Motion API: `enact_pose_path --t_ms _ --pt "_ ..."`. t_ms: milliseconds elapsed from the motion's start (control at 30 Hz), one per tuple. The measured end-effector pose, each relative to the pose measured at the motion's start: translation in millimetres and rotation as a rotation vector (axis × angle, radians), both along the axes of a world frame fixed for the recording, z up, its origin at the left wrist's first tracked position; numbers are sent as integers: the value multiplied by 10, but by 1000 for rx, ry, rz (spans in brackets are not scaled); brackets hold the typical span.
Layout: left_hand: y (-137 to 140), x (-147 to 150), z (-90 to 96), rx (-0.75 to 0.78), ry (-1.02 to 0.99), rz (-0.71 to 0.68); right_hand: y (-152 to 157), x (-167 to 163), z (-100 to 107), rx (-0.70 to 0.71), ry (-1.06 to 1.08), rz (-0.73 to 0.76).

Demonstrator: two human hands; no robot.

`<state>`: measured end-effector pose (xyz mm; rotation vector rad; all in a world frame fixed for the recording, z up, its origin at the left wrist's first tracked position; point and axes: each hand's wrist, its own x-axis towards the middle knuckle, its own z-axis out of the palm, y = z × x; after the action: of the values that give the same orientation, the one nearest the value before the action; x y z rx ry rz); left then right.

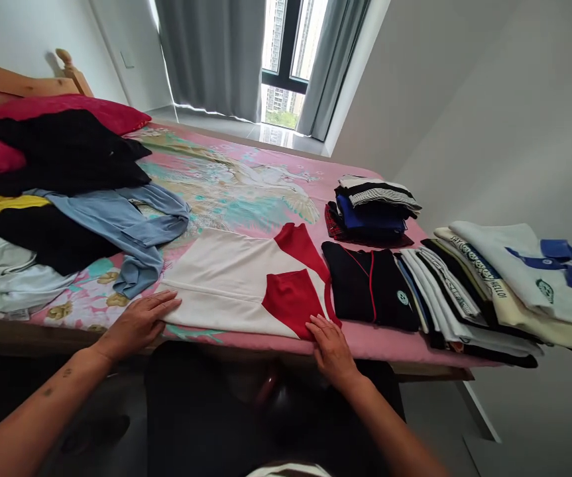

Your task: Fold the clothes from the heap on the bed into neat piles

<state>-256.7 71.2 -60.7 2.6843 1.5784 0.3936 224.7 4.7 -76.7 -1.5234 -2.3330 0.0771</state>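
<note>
A white T-shirt [226, 271] with red sleeves and a red collar lies flat on the bed in front of me, its near side folded in lengthwise. One red sleeve is turned back over the body, while the other sticks out at the far side. My left hand [141, 321] rests at the near corner of the hem, fingers stretched out. At the opposite end, my right hand [333, 348] lies with spread fingers on the red part near the collar. Just right of the collar sits a folded black garment [370, 285] with red piping and a round badge.
Loose clothes are heaped at the left, among them a blue long-sleeved top [121, 222] and a black garment [67, 152]. Folded stacks [372, 212] and a leaning row of folded shirts [464, 285] stand at the right. The bed's near edge [365, 341] runs before my legs.
</note>
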Motion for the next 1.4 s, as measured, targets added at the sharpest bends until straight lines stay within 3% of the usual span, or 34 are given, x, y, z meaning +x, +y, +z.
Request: enact_pose_path --t_ms 167,267,333,467,600,700,800,900,967,1100,1233,1333,1400 --pt "37 -49 47 1 85 -15 105 -4 40 -51 -36 -27" --pt "-42 -62 106 0 92 10 60 -23 199 -132 -59 -38" --pt "-95 112 194 7 59 2 58 -75 348 -153 -34 -28" --pt "-86 1063 418 -8 -26 -234 266 -293 588 -86 131 8" --pt "148 2200 517 -84 -39 -555 627 -518 634 -23 290 -1" --pt "404 2600 405 -109 -26 -472 862 -562 572 -31 308 -2" --pt "578 2587 158 -130 -17 -302 1038 -490 408 -55 180 -2" --pt "618 2460 -33 -157 -3 -246 1138 -394 168 -122 34 -48" --pt "619 2445 -38 -165 6 -237 1161 -360 28 -135 -9 -69" --pt "686 2667 186 -132 23 -226 1149 -355 -90 -100 28 -65" --pt "814 2976 266 -110 -62 -231 1173 -262 -36 -87 343 -72" --pt "865 3054 98 -111 -122 -253 1349 -102 80 -53 726 -252" --pt "869 3043 -33 -93 -125 -264 1598 -2 173 -55 842 -315"
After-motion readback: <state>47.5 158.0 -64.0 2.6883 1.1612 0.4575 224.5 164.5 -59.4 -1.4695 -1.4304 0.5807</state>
